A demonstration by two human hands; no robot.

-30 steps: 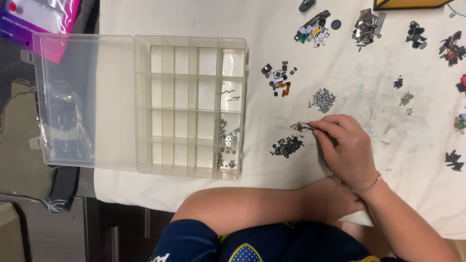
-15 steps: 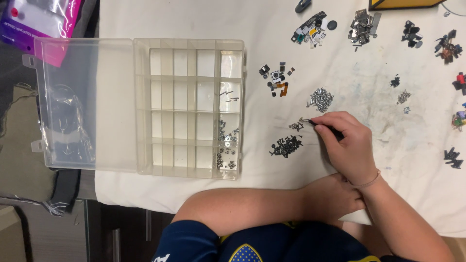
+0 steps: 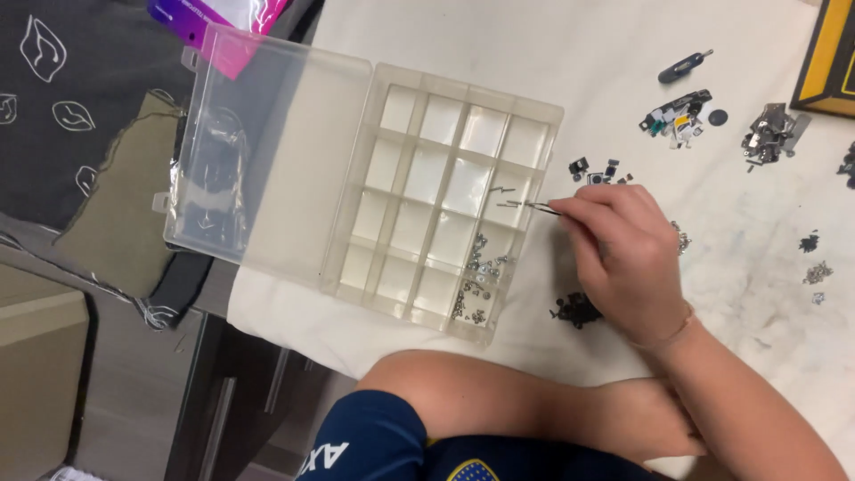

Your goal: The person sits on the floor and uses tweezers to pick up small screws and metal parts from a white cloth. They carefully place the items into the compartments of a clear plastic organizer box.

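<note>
The right hand pinches thin metal tweezers, tips over a clear plastic compartment box on white cloth.

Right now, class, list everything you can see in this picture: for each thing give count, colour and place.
Compartment box: one, clear plastic, lid open to the left, on the cloth.
Tweezers: one pair, metal, tips over the box's right edge.
Thin metal strips: a few, silver, in a right-hand compartment.
Small screws: many, silver, lower right compartments.
Dark screw pile: one, black, on the cloth below the hand.
Cloth: one, white, stained at right.
Screwdriver: one, blue handle, upper right.
Small parts clusters: several, dark and grey, upper right.
Purple packet: one, top left.
Right hand: holds the tweezers.
Left hand: mostly hidden, low in the picture under the right forearm.
</note>
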